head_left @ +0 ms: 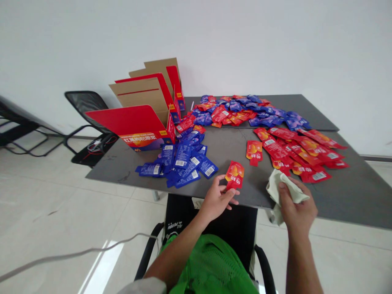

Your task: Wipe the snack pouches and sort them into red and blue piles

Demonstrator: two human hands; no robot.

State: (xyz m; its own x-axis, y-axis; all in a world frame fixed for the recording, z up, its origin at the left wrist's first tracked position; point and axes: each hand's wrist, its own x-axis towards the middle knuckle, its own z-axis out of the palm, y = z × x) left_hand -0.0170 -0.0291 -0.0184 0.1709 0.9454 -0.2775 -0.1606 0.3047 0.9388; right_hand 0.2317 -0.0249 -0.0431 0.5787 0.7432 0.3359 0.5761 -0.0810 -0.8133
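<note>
Near the table's front edge, my left hand (217,199) grips a red pouch (235,173) by its narrow spout end, between thumb and fingers. My right hand (297,204) is closed around a crumpled pale cloth (283,188) at the edge, part of it hanging down. Just beyond, a single red pouch (254,152) lies flat on the table. A heap of red pouches (301,151) spreads behind my right hand. Left of my left hand lies a pile of blue pouches (183,161) with barcode labels facing up.
Open red cardboard boxes (143,126) stand in a row at the table's left. A mixed heap of red and blue pouches (235,108) covers the back of the dark table (226,143). Black mesh chairs (87,108) stand to the left; a grey cable (92,249) crosses the lower left.
</note>
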